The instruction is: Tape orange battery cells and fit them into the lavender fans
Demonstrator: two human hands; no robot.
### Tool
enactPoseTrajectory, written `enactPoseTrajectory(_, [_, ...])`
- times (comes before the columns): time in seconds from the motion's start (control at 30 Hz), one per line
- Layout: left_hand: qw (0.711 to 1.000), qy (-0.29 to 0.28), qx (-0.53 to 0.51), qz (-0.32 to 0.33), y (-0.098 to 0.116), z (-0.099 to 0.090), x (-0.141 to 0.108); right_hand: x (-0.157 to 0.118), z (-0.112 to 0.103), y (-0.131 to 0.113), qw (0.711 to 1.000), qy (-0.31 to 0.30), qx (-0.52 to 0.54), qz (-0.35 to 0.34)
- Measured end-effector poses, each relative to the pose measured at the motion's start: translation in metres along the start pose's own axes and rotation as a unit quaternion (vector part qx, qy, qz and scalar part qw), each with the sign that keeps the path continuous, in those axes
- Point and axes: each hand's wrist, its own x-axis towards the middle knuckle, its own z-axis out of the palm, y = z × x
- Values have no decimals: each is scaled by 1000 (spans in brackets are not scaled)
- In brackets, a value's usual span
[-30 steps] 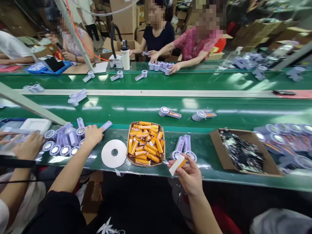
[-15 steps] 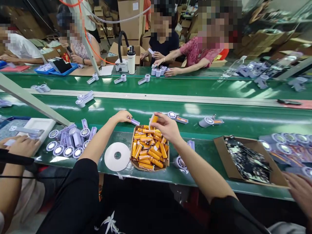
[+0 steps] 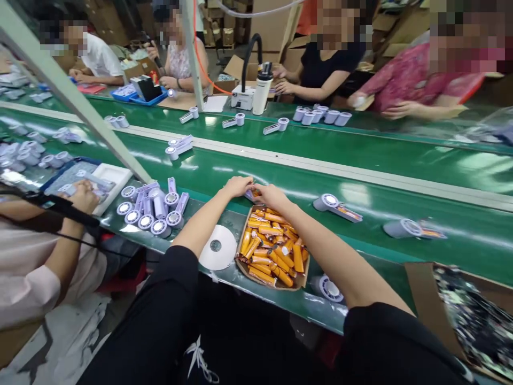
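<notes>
My left hand (image 3: 239,185) is closed on a lilac fan housing (image 3: 249,195) at the near edge of the belt. My right hand (image 3: 273,197) meets it there, fingers closed on an orange battery (image 3: 255,192) at the housing's open handle. Fingers cover most of both parts. Just below my hands stands a cardboard box (image 3: 238,255) heaped with orange-wrapped batteries (image 3: 276,254). Left of the box lies a flat white roll (image 3: 225,247) with a hole in its middle. Another fan housing (image 3: 330,289) sits under my right forearm.
Several lilac housings (image 3: 154,206) cluster at left, near a co-worker's hands (image 3: 84,198). More units (image 3: 337,207) lie on the green belt (image 3: 292,176). A box (image 3: 419,305) of small dark parts stands at right. A slanted metal post (image 3: 88,101) crosses the left side.
My right hand has brought the battery from above the box to the housing in my left hand. The hands are now together. The view has swung left.
</notes>
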Motion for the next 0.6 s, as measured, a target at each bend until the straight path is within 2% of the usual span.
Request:
enactPoseTrajectory(0.13, [1000,4,-16,-24,7,3,-2,14,4,-9,996,-56,-68,-10])
enactPoseTrajectory(0.23, [999,5,-23,-27,18,-1,-2,22,-4,-20,993,-86,-84,-13])
enactPoseTrajectory(0.3, [999,12,-26,-17,30,-7,-4,17,-17,-21,993,-88,-76,-14])
enactPoseTrajectory(0.37, [999,33,-29,-5,37,-13,-18,-2,-30,-14,995,-73,-64,-7])
enactPoseTrajectory(0.43, [997,68,-33,19,33,-15,-52,-40,-38,-1,999,-19,-35,-9])
enactPoseTrajectory(0.5, [992,89,-41,73,15,-12,-107,-91,-37,12,997,65,29,-30])
enactPoseTrajectory(0.53, [990,71,-41,114,1,-8,-140,-117,-34,17,992,102,68,-43])
enactPoseTrajectory(0.6, [984,-25,-10,173,-26,3,-205,-158,-25,24,980,145,124,-50])
